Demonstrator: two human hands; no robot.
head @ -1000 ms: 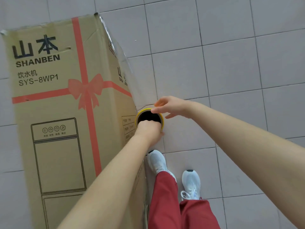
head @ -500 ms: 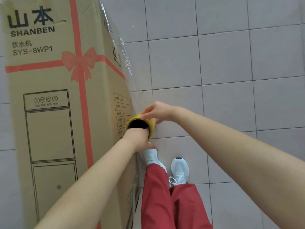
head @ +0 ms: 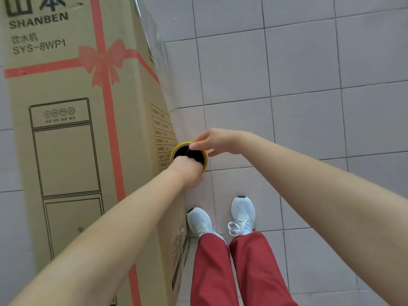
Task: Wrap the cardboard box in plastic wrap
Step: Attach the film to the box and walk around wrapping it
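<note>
Left hand [head: 187,172] grips wrap roll [head: 206,159], fingers hidden inside; right hand [head: 217,141] pinches its rim.

White sneakers [head: 242,212] and red trousers [head: 254,272] stand on a grey tiled floor [head: 309,62].

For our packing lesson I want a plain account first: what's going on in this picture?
A person stands beside a tall cardboard box on a tiled floor, wrapping it. Both hands hold a yellow-rimmed roll of plastic wrap, open end up, at the box's right side. The left hand grips its near side and the right hand pinches its far rim. Clear film runs from the roll up along the box's corner.
</note>
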